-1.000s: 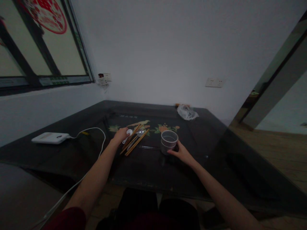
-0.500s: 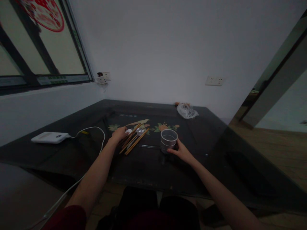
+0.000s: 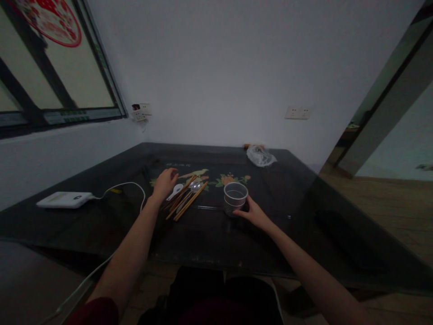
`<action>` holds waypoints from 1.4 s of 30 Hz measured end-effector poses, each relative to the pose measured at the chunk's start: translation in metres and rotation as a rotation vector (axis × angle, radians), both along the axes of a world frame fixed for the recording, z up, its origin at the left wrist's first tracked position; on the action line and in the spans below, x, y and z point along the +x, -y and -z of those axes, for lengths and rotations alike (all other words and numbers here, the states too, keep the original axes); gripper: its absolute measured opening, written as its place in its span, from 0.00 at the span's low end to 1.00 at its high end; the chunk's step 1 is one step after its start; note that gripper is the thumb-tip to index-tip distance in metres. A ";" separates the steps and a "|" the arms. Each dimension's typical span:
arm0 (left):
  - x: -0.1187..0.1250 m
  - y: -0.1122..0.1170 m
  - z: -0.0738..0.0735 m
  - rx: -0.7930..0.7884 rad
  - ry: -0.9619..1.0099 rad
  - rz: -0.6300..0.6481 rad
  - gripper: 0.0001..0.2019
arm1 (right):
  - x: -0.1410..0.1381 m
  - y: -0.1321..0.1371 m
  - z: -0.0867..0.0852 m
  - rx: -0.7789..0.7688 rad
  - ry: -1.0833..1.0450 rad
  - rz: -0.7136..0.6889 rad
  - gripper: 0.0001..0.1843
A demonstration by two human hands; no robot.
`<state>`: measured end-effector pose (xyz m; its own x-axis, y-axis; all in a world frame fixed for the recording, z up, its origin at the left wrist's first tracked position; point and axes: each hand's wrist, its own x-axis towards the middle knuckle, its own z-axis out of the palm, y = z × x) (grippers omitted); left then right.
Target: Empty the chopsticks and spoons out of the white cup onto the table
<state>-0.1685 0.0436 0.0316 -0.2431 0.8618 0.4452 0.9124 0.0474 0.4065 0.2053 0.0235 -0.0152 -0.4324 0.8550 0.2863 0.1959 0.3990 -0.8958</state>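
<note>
Around the right side of a clear plastic cup (image 3: 236,198) curls my right hand (image 3: 254,213), thumb in front. The cup stands upright on the dark table (image 3: 209,243). My left hand (image 3: 165,184) hovers just left of the utensils, fingers loosely bent and apart, with nothing visible in them. Beside it lies a white spoon (image 3: 175,192), its bowl toward the back. Several wooden chopsticks (image 3: 191,201) lie slanted on the table to its right. Among them are metal spoons (image 3: 195,186) with shiny bowls.
A white power bank (image 3: 65,200) with a white cable (image 3: 133,183) lies at the left, the cable hanging over the front edge. A crumpled clear plastic bag (image 3: 260,156) sits at the back. A dark flat object (image 3: 348,239) rests at the right.
My left hand has come off the white spoon and moved slightly up and back, leaving the spoon in full view. My right hand stays on the cup. The view has shifted slightly.
</note>
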 end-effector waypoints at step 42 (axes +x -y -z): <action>0.049 0.027 -0.020 0.315 0.788 0.368 0.32 | 0.003 -0.002 0.009 0.123 0.130 0.040 0.30</action>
<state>-0.1191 0.0166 0.0515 -0.3098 0.8121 0.4945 0.3027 -0.4088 0.8609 0.2087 0.0252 -0.0243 -0.4392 0.8342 0.3335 0.3246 0.4935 -0.8069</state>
